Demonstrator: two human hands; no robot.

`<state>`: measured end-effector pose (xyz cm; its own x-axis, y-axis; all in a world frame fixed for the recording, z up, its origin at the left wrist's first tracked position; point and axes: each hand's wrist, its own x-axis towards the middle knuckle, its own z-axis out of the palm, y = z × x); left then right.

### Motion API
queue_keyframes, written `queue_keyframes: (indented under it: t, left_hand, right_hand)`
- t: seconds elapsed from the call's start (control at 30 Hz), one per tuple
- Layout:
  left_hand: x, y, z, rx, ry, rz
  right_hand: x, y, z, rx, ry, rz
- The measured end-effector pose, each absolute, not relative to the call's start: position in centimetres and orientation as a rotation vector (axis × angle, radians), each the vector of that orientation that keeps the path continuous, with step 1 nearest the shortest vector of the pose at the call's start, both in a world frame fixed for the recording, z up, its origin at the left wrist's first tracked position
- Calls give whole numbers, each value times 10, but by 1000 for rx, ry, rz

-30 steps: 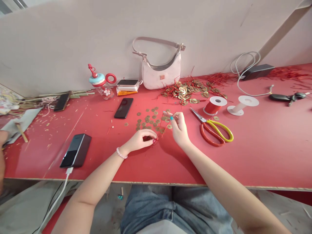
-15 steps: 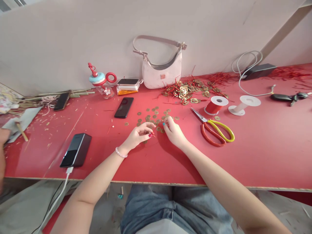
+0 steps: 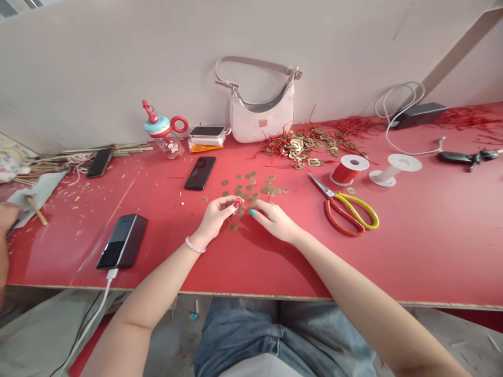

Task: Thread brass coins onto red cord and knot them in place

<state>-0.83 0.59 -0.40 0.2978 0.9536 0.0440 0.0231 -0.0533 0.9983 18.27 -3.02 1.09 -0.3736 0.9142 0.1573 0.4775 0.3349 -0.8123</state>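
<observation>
My left hand (image 3: 214, 217) pinches a short red cord (image 3: 242, 204) between thumb and fingertips, over the middle of the red table. Close by on its right, my right hand (image 3: 277, 220) has thumb and forefinger pinched together beside the cord's end. What looks like a brass-coloured coin is at its fingertips, partly hidden. Loose round coins with holes (image 3: 250, 188) lie scattered just beyond and beneath both hands. Farther back is a heap of coins tied with red cord (image 3: 297, 147).
To the right lie open scissors (image 3: 351, 212), a spool of red cord (image 3: 345, 172) and a white spool (image 3: 395, 168). A phone (image 3: 200, 173), a cup (image 3: 167, 139) and a handbag (image 3: 261, 118) stand behind. A power bank (image 3: 123, 242) is at left, near another person's hand (image 3: 7, 217).
My right hand has drawn back from the coins, down and left toward my left hand. My left hand has shifted slightly left and up, still pinching the red cord.
</observation>
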Motion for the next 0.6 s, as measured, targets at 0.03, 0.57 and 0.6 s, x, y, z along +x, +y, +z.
queue_keyframes:
  t: [0.03, 0.57, 0.6]
  left_hand:
    - [-8, 6, -3, 1395, 989, 1005]
    - [-5, 6, 1, 1191, 1020, 1074]
    - [-5, 6, 1, 1182, 1018, 1085]
  right_hand:
    - [182, -31, 11, -1183, -2001, 929]
    - [181, -34, 14, -1218, -2053, 803]
    - [181, -34, 14, -1218, -2065, 793]
